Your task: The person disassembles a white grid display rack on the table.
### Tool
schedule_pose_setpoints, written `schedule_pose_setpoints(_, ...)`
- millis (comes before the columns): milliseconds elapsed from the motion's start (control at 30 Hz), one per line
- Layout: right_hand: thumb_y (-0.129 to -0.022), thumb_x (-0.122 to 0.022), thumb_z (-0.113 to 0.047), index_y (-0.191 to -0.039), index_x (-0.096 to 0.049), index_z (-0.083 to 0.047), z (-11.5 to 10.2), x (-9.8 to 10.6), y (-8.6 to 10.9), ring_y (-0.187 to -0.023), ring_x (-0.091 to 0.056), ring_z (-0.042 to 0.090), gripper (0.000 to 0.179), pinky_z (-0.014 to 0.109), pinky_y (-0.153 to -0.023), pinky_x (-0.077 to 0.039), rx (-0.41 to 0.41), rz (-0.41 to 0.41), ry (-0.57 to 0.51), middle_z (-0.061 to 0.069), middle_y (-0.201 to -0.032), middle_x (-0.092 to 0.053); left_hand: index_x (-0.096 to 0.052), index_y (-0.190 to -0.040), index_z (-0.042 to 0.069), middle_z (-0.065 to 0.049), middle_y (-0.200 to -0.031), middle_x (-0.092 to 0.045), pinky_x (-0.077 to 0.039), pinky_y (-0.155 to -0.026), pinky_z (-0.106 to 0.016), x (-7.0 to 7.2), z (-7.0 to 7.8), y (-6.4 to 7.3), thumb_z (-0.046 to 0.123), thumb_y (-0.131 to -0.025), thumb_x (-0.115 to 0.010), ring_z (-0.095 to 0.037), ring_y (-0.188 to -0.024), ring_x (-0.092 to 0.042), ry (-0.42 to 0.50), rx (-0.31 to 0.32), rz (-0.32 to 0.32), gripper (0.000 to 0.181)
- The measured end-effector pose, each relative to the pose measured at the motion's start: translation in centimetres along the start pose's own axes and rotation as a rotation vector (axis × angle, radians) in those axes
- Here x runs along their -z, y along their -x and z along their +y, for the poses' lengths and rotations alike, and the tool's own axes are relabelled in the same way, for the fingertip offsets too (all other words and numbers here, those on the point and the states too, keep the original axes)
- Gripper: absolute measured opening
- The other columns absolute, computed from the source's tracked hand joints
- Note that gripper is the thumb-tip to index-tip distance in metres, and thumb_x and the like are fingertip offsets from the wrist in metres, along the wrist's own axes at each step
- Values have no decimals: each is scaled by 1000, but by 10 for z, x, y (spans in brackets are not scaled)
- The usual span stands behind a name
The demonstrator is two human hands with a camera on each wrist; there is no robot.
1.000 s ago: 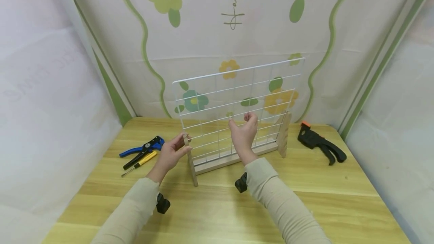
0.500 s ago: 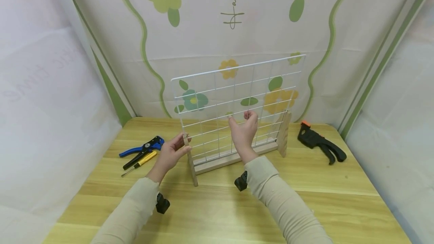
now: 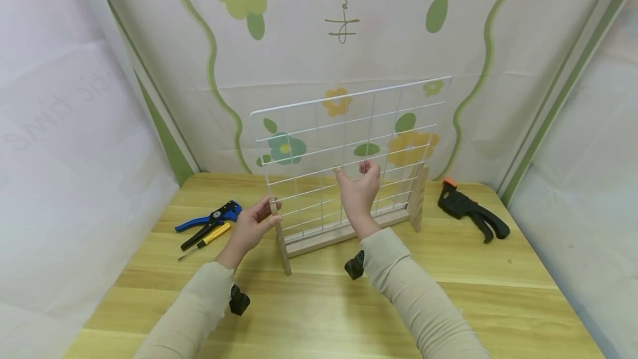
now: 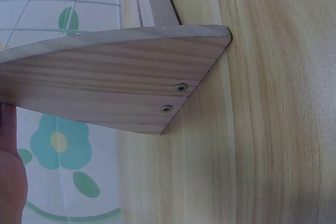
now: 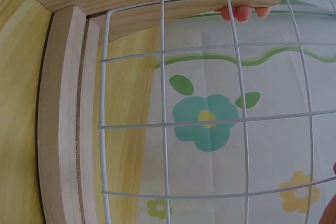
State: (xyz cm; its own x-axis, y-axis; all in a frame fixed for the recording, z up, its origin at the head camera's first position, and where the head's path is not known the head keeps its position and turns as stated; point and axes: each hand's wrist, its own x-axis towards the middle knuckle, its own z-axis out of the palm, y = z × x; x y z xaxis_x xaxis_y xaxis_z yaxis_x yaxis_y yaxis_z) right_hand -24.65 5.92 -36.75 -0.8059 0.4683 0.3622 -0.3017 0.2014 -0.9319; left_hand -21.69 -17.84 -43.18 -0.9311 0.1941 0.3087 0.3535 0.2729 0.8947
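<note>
A white wire grid panel [image 3: 349,95] stands upright between two wooden side boards. My left hand [image 3: 254,225] grips the left side board [image 4: 115,72] by its upper end, thumb in front and fingers behind. My right hand [image 3: 360,193] pinches wires near the grid's middle, thumb and fingers bent. Between the boards runs a wooden base rail [image 3: 344,233]. A long groove [image 5: 80,129] shows in it in the right wrist view, with the grid's bottom wire alongside, out of the groove. Two screw heads [image 4: 180,87] sit in the left board's outer face. The right side board [image 3: 417,198] is not held.
Blue and black wire strippers [image 3: 211,220] and a yellow-handled screwdriver [image 3: 214,235] lie left of the frame. On the right lies a black clamp [image 3: 466,209] with an orange tip. A flower-printed curtain [image 3: 299,43] hangs behind the wooden table [image 3: 319,314].
The grid has risen slightly over the last second, its top edge now higher against the curtain. My right hand has shifted up a little with it. The left hand and the wooden frame stay in place.
</note>
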Motion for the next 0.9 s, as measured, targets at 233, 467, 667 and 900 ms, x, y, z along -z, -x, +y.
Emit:
schedule_pose_setpoints(233, -73, -75, -13, -113, -42, 6, -3, -1, -2, -109, -44, 35, 55, 39, -95, -36, 6, 11, -6, 13, -108, -48, -48, -132, -2, -21, -120, -60, -49, -87, -22, 0, 13, 3, 7, -86, -64, -33, -114, -55, -15, -4, 2, 50)
schedule_pose_setpoints(467, -72, -74, -14, -112, -43, 5, -6, -1, -3, -109, -45, 33, 54, 38, -95, -37, 15, 18, -5, 13, -108, -48, -44, -134, -5, -24, -121, -58, -48, -90, -32, 1, 34, 7, 5, -87, -63, -34, -116, -53, -24, 26, -27, 51)
schedule_pose_setpoints(667, -73, -75, -16, -112, -43, 5, -7, -1, -4, -109, -44, 33, 55, 42, -96, -36, 3, 14, -14, 12, -108, -48, -42, -135, -5, -23, -122, -58, -46, -92, -34, 1, 33, 7, 5, -87, -63, -34, -117, -52, -1, 30, -27, 54)
schedule_pose_setpoints(900, -73, -75, -17, -112, -43, 3, -9, -1, -5, -105, -44, 24, 55, 42, -96, -37, -13, 15, -18, 11, -108, -48, -40, -136, -5, -23, -123, -57, -46, -92, -31, 2, 31, 7, 5, -87, -63, -34, -117, -52, 8, 36, -32, 56)
